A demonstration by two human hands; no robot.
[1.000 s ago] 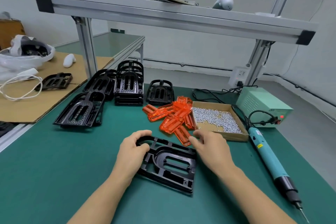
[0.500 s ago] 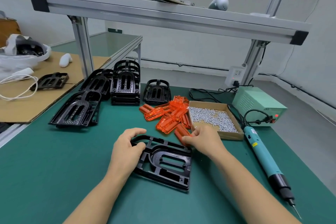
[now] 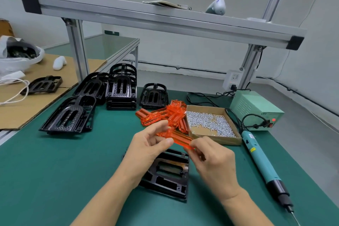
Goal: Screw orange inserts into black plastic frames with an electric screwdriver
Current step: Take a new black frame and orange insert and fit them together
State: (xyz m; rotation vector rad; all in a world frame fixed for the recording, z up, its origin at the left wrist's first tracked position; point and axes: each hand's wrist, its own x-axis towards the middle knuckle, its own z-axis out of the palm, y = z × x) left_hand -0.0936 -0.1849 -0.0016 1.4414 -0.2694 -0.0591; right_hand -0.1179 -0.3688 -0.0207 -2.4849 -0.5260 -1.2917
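Fingers (image 3: pixel 166 142) and thumb of the left hand (image 3: pixel 146 149) pinch one end of the orange insert (image 3: pixel 176 136); the right hand (image 3: pixel 212 159) pinches the other end, holding it above the black frame (image 3: pixel 168 174) on the green mat (image 3: pixel 55 170), probably to align it before seating. The insert is translucent, ribbed, elongated. Right of it, a screw box (image 3: pixel 218 140) and the electric screwdriver (image 3: pixel 262 161) lie untouched.
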